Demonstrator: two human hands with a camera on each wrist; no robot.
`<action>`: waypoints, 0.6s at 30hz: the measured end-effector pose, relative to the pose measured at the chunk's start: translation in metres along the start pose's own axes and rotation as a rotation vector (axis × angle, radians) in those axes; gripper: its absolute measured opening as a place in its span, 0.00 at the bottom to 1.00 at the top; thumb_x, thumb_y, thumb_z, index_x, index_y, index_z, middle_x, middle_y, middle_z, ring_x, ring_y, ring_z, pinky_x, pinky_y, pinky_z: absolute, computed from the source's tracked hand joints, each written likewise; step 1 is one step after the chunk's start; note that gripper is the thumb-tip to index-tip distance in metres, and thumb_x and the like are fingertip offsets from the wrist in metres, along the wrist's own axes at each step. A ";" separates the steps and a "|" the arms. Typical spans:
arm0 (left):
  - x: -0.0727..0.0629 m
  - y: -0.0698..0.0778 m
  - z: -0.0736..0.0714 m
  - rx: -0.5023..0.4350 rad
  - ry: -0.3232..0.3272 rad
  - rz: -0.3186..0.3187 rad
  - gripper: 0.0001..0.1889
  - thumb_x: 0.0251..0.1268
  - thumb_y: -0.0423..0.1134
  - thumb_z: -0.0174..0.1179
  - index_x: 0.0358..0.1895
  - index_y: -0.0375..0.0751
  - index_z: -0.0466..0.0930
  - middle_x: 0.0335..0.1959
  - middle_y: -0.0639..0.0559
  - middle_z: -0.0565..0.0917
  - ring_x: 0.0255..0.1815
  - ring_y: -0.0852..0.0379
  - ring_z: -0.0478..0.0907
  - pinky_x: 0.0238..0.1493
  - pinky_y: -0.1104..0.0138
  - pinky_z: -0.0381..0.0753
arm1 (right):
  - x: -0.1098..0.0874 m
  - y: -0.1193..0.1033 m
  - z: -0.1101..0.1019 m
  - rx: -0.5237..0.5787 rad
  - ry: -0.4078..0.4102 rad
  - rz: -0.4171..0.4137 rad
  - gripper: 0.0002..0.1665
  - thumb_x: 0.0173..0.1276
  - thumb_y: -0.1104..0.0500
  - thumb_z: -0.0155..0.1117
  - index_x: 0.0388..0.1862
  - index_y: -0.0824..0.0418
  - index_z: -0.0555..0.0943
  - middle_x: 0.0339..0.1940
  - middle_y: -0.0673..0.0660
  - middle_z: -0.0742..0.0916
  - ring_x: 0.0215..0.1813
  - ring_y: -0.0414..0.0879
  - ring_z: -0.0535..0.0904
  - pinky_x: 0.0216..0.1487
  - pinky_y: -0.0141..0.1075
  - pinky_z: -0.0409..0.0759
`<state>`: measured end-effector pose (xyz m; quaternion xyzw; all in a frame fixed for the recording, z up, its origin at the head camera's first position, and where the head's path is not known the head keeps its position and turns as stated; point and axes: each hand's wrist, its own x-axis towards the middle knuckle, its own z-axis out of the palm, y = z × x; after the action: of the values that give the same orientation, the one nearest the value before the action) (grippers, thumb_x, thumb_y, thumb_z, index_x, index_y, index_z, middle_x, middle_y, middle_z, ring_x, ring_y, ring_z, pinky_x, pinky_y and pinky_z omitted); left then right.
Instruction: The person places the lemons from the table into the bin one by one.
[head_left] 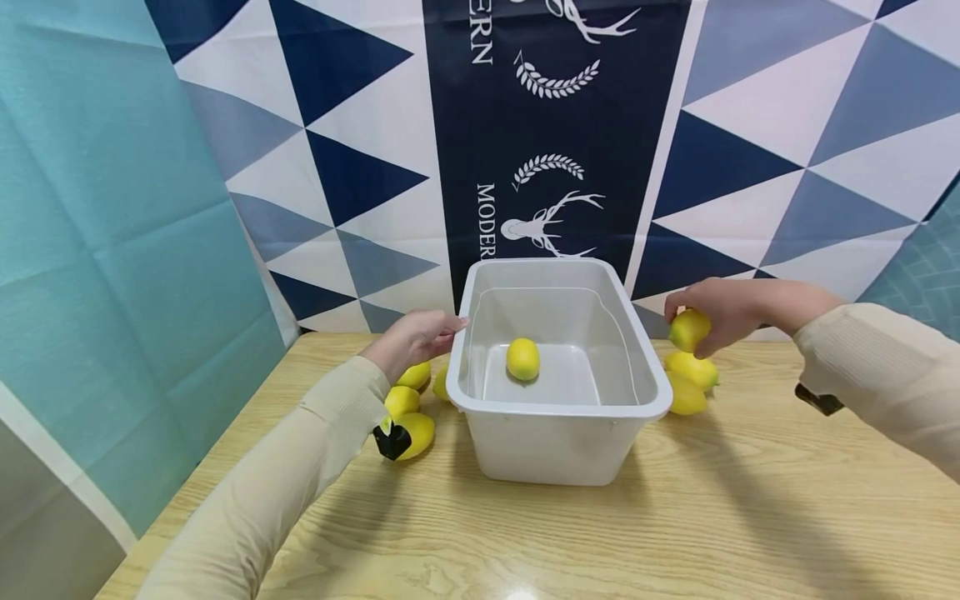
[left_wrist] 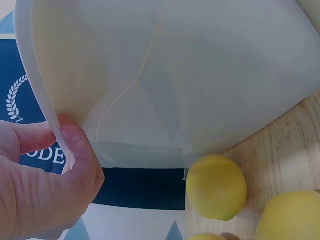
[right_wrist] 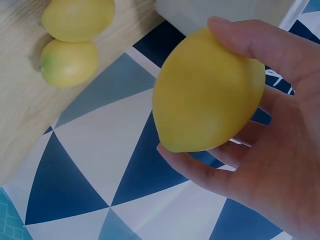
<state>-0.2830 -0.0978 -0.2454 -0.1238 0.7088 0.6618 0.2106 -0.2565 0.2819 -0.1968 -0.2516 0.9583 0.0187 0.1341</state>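
A pale grey plastic tub [head_left: 547, 446] stands on the wooden table with one lemon [head_left: 522, 359] on its floor. My left hand [head_left: 422, 337] pinches the tub's left rim between thumb and fingers, as the left wrist view also shows. To the right of the tub, my right hand [head_left: 720, 312] grips another lemon [right_wrist: 207, 92] between thumb and fingertips, raised above the table. Two more lemons [right_wrist: 70, 62] lie below it, beside the tub's right wall. Several lemons [left_wrist: 216, 187] rest by the tub's left side, partly hidden by my left arm in the head view.
Behind the table [head_left: 525, 533] hangs a patterned cloth [head_left: 375, 167] with blue and white triangles and a dark deer panel. A teal cloth [head_left: 112, 250] hangs along the left. The table's left edge runs beside my left sleeve [head_left: 262, 492].
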 end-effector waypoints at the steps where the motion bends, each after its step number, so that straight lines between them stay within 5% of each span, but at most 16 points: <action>1: 0.000 0.000 0.000 0.001 -0.001 0.000 0.22 0.67 0.33 0.57 0.63 0.33 0.69 0.59 0.43 0.72 0.46 0.55 0.72 0.66 0.67 0.75 | -0.001 0.000 -0.001 0.001 -0.005 0.002 0.27 0.47 0.60 0.78 0.47 0.56 0.76 0.39 0.51 0.82 0.39 0.45 0.74 0.42 0.43 0.82; 18: -0.001 -0.001 0.001 -0.002 -0.005 -0.001 0.23 0.68 0.34 0.57 0.64 0.34 0.67 0.61 0.43 0.71 0.47 0.55 0.73 0.65 0.67 0.75 | 0.002 -0.009 -0.030 -0.020 0.002 0.007 0.25 0.50 0.57 0.76 0.46 0.55 0.75 0.39 0.52 0.82 0.41 0.47 0.73 0.43 0.42 0.81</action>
<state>-0.2819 -0.0970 -0.2460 -0.1226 0.7077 0.6625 0.2126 -0.2609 0.2699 -0.1684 -0.2496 0.9591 0.0284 0.1304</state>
